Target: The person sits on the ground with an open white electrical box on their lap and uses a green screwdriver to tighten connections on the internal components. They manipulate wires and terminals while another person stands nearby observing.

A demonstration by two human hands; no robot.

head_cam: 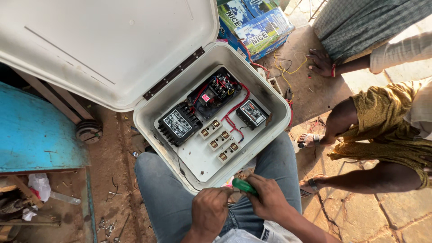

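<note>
A green-handled screwdriver sat gripped in the right hand, just below the near rim of an open white electrical box resting on the person's denim-clad knees. The left hand was curled narrow at the tool's tip; whether it pinched anything could not be told. Inside the box lay black contactors, red wires and terminal blocks. The raised lid hid the ground behind. Another person's hand rested near yellow wires and blue cartons.

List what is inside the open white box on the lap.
Inside the white box: two black blocks, a smaller black unit, three pale terminal blocks and red wires. Anything beneath the mounting plate is hidden.
</note>
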